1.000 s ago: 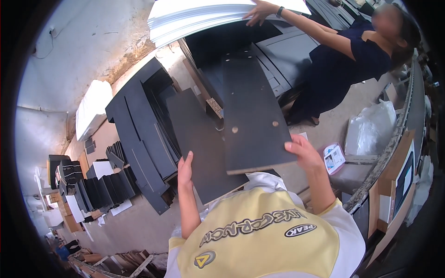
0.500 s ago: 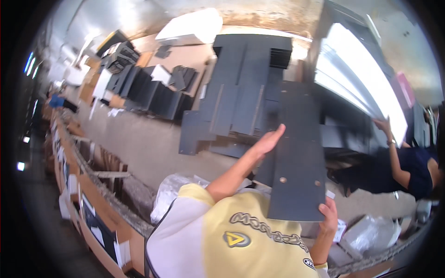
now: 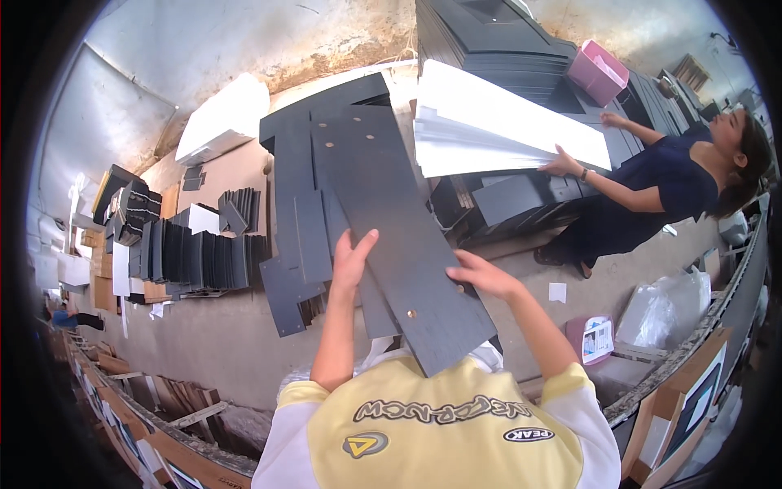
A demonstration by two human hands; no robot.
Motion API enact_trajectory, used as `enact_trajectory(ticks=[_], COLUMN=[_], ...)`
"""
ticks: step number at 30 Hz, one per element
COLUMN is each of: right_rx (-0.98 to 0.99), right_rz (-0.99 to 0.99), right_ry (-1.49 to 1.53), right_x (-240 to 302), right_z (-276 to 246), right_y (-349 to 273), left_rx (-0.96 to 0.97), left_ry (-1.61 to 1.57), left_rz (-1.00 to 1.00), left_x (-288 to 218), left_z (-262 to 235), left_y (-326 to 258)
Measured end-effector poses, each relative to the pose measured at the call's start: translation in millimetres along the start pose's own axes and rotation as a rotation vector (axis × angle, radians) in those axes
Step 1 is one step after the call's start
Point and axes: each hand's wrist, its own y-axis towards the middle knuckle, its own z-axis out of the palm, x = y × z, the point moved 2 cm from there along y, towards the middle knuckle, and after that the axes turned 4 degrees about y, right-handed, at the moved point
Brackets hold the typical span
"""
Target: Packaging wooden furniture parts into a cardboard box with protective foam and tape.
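A long dark grey panel (image 3: 389, 213) with small round metal fittings slants in front of my chest, its near end close to my shirt. My left hand (image 3: 353, 262) grips its left edge, with the fingers partly hidden at the panel. My right hand (image 3: 482, 275) holds the right edge nearer to me, beside a round fitting. Under and left of this panel lie more dark grey boards (image 3: 295, 179), stacked and overlapping.
At the right, a person (image 3: 652, 183) in dark clothes holds long white panels (image 3: 505, 122). A pink bin (image 3: 597, 72) stands behind. Rows of dark boards (image 3: 199, 257) and a white block (image 3: 224, 118) are at left. Plastic-wrapped material (image 3: 669, 306) lies at lower right.
The dark panel has swung so its far end points up-left over the stack. My right hand has shifted from its near corner up along the edge. The view has turned right.
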Motion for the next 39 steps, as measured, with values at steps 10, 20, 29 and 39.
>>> enact_trajectory(ticks=[10, 20, 29, 39], right_rx=[0.121, 0.069, -0.232, 0.001], right_rz=[-0.093, -0.345, -0.577, -0.597], right_ry=[0.428, 0.154, -0.178, -0.098], right_x=[102, 123, 150, 177], right_z=[18, -12, -4, -14], right_y=[121, 58, 21, 54], left_rx=[-0.214, -0.267, -0.082, -0.226], left_ry=[0.177, 0.128, -0.208, -0.121], left_rz=[0.319, 0.244, 0.194, 0.484], left_x=[-83, -40, -98, -106], left_z=[32, 94, 82, 62], left_y=[-33, -97, -42, 12])
